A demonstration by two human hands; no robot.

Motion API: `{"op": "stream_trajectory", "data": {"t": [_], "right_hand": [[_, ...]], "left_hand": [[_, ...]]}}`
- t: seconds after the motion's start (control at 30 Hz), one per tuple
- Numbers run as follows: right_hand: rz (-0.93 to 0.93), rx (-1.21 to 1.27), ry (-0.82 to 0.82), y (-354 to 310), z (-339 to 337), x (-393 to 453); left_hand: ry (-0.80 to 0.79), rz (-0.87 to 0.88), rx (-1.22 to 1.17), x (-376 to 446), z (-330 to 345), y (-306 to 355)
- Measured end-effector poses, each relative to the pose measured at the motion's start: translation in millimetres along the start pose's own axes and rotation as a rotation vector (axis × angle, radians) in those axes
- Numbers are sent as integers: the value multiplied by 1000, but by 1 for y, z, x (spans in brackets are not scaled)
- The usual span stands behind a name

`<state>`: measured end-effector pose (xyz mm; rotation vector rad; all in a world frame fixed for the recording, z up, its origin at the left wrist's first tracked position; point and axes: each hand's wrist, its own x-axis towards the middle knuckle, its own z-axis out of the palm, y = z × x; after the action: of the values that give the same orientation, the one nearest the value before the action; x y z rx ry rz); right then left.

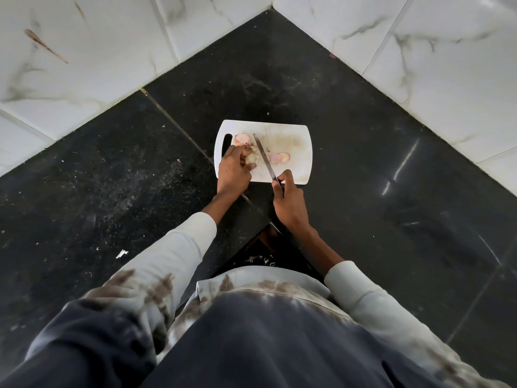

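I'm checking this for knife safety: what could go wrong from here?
1. The knife, gripped by the right hand, has its blade right beside the left hand, which holds a small pale piece. A slip could nick the fingers.
2. The pale piece is small and partly hidden by the grip, so it may roll under pressure.
3. The cutting board sits on the glossy dark counter with no mat visible beneath, so it might slide.

Counter (pixel 112 191) open L & R of board (pixel 296 135); tiled walls (pixel 84 65) close off back corner.
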<state>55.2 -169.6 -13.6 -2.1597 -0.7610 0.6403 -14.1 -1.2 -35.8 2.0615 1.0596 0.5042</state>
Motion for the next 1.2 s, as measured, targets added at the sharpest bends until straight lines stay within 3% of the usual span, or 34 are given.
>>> {"op": "stream_trajectory", "data": {"t": [0.7, 1.2], "right_hand": [[-29, -104, -11, -20, 7, -3], [2, -125, 38, -41, 22, 5]], "left_hand": [[-22, 4, -42, -1, 3, -2], [-8, 103, 65, -2, 5, -2]]}}
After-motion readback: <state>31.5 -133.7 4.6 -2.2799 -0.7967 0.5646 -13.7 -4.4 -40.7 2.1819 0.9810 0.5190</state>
